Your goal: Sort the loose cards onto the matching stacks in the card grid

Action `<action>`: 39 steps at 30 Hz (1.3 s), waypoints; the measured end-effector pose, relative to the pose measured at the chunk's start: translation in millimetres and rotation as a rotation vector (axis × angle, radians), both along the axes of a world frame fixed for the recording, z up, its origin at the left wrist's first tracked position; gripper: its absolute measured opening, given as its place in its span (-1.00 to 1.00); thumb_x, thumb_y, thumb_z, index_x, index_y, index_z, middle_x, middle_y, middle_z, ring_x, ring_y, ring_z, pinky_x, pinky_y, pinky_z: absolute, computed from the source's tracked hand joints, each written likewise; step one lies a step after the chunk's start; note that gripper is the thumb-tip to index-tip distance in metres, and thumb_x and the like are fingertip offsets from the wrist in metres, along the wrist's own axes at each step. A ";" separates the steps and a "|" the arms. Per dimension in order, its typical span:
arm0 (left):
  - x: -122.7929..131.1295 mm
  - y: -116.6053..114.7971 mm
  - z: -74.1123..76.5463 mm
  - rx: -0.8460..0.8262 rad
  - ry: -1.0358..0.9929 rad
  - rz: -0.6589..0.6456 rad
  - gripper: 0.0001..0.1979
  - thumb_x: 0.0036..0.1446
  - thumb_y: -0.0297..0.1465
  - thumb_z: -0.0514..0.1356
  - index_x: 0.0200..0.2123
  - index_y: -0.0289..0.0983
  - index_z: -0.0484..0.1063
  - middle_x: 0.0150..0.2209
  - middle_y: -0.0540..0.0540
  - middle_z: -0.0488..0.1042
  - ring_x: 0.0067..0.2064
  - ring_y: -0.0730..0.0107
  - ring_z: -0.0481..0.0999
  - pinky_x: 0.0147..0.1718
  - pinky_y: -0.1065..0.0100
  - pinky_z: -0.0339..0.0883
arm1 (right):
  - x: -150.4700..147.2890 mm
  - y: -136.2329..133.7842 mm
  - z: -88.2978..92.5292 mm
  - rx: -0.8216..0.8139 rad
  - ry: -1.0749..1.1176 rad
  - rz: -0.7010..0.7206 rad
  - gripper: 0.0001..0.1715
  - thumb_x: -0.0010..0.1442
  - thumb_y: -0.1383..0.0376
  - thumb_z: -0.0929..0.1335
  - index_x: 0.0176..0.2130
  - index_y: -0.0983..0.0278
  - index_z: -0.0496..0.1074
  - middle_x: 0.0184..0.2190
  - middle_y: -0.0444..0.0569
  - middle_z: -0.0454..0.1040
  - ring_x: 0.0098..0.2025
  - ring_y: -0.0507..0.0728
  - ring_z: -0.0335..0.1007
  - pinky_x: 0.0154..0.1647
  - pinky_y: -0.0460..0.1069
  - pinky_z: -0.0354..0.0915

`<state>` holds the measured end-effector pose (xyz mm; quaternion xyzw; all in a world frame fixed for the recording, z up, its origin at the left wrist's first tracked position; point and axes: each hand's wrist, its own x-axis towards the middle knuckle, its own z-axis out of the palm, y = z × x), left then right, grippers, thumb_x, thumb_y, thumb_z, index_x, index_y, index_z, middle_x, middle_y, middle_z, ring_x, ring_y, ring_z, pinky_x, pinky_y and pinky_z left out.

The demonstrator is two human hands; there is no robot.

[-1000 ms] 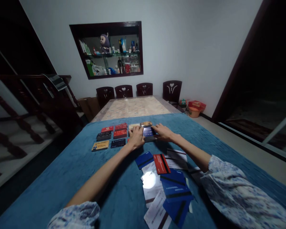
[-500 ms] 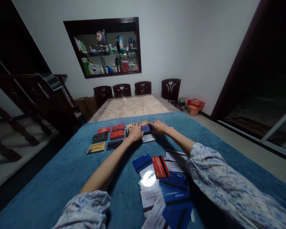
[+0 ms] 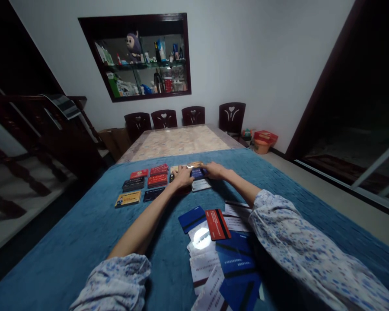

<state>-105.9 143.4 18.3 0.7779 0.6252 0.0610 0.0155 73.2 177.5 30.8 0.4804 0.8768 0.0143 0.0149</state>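
My left hand (image 3: 183,176) and my right hand (image 3: 215,170) meet at a stack of blue cards (image 3: 198,173) on the far part of the cloth. Fingers of both hands press on the stack from its left and right sides. Just behind it lies a gold card (image 3: 194,164), and in front a white card (image 3: 201,185). Cards beside my left hand are partly hidden by it. Farther left stand red cards (image 3: 157,179), black cards (image 3: 133,184), a dark card (image 3: 153,194) and a yellow card (image 3: 128,198).
Nearer me is a loose, overlapping spread of white cards (image 3: 205,264), blue cards (image 3: 236,255) and one red card (image 3: 218,224). The blue cloth (image 3: 94,242) covers the near table. Several dark chairs (image 3: 232,119) stand at the far end, below a wall shelf (image 3: 142,65).
Both hands stay at the blue stack with barely any shift of the fingers. The whole view has moved slightly, so things sit a little higher and farther left.
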 end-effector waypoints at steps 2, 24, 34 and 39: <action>-0.4 0.8 0.7 -0.009 0.002 0.005 -0.56 0.14 -0.34 0.14 0.11 -0.19 0.40 0.16 -0.28 0.36 0.21 -0.12 0.20 0.06 -0.12 0.17 | 1.1 -1.2 1.0 -0.001 -0.002 0.005 -0.55 0.25 0.27 0.32 0.12 0.20 0.43 0.00 0.12 0.55 0.00 0.24 0.48 -0.12 -0.02 0.31; 5.0 -40.1 9.4 0.183 -0.052 -0.123 -0.67 0.20 -0.37 0.14 0.04 -0.23 0.44 0.16 -0.23 0.35 0.26 -0.06 0.10 0.14 -0.14 0.00 | 46.5 -31.5 15.3 0.032 0.034 0.032 -0.51 0.22 0.31 0.33 0.14 0.16 0.44 -0.03 0.01 0.57 0.07 0.27 0.34 -0.15 0.00 0.26; 35.6 -82.2 9.4 0.225 -0.167 -0.288 -0.72 0.19 -0.41 0.17 -0.05 -0.21 0.54 0.08 -0.19 0.46 0.26 -0.08 0.13 0.15 -0.16 0.00 | 93.2 -88.1 14.5 0.083 0.087 0.041 -0.66 0.23 0.33 0.33 -0.01 0.18 0.54 -0.12 0.01 0.59 -0.04 0.21 0.34 -0.18 -0.01 0.16; 59.7 -98.8 11.2 0.161 -0.152 -0.381 -0.73 0.15 -0.40 0.21 -0.07 -0.21 0.55 0.04 -0.17 0.50 0.26 -0.10 0.13 0.13 -0.20 0.00 | 113.0 -111.7 14.9 0.090 0.147 0.054 -0.69 0.21 0.31 0.35 -0.05 0.19 0.56 -0.16 0.03 0.59 -0.08 0.21 0.35 -0.17 0.00 0.18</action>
